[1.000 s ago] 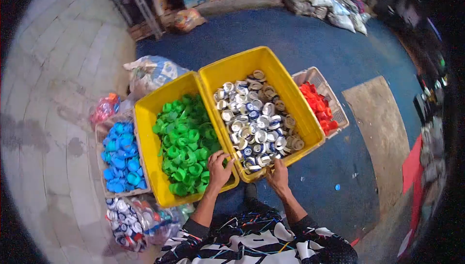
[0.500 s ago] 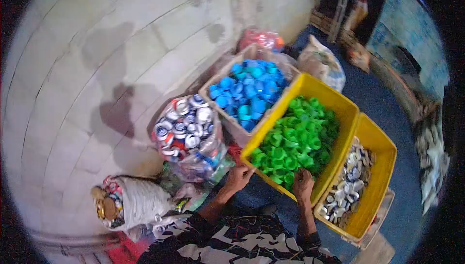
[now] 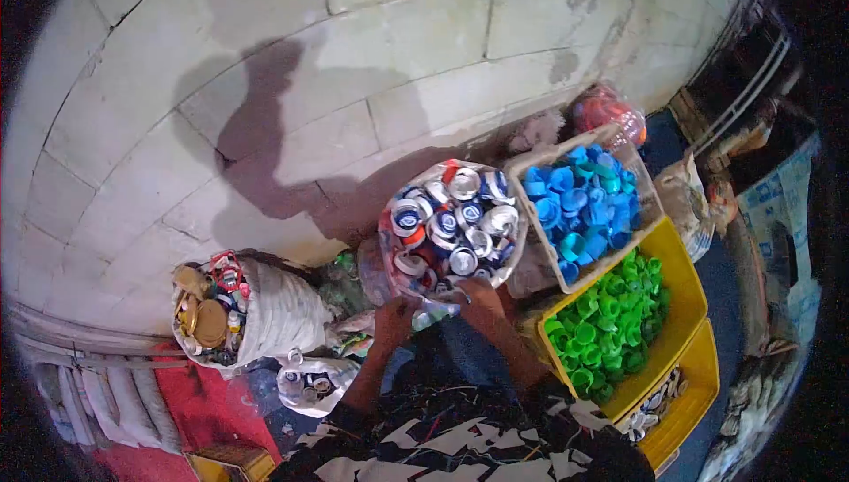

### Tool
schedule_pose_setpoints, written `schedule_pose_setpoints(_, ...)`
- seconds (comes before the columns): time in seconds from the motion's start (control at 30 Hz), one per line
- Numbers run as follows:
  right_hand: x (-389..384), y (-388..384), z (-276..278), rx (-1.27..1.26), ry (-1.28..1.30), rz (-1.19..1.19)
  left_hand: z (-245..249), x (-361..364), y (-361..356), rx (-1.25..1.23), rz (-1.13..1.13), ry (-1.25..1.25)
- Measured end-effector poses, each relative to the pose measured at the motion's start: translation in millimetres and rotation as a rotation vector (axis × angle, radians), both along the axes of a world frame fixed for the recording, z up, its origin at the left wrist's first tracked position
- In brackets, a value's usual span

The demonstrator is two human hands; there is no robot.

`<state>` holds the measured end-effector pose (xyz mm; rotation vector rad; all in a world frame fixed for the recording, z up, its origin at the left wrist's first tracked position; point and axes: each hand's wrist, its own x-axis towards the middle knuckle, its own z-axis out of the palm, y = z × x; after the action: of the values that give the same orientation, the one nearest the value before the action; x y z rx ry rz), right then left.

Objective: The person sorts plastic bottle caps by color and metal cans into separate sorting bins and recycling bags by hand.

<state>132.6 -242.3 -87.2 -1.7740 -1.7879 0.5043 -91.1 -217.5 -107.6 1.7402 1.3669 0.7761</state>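
A clear plastic bag [image 3: 386, 256] full of white, blue and red caps [image 3: 462, 261] stands in front of me. My left hand [image 3: 395, 316] is closed at the bag's near edge. Just to its right, my right hand [image 3: 480, 301] is also closed at that edge. Whatever the fingers pinch is too small and blurred to name. Right of the bag is a whitish crate [image 3: 569, 276] of blue caps [image 3: 579, 203], and beyond it a yellow crate [image 3: 688, 256] of green caps [image 3: 610, 318].
Another yellow crate [image 3: 703, 376] holds small pale caps. A white sack [image 3: 283, 309] of mixed pieces and a small white bag [image 3: 309, 402] stand left. Behind are a pale block wall [image 3: 354, 66], a pink bag [image 3: 606, 110] and another sack [image 3: 690, 203].
The view has swung left. Both hands have moved from the yellow crate of green caps to the clear bag of mixed caps.
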Motion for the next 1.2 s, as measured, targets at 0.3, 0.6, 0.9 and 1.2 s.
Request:
schedule_pose_setpoints(0.3, -60, 134, -23, 0.103, -0.367, 0.023, -5, -59, 38, 0.033, 0.111, 0.177)
schedule_pose_setpoints(0.6, -51, 150, -27, 0.115, -0.476, 0.187, -3, -48, 31, 0.067, 0.191, 0.084)
schedule_pose_setpoints(0.9, -9, 143, -5, 0.163, 0.17, 0.217, 0, -25, 56, -0.058, 0.111, 0.03)
schedule_pose_setpoints(1.2, 24, 93, -37, -0.019, 0.813, -0.145, 10, 42, 95, 0.121, -0.065, 0.009)
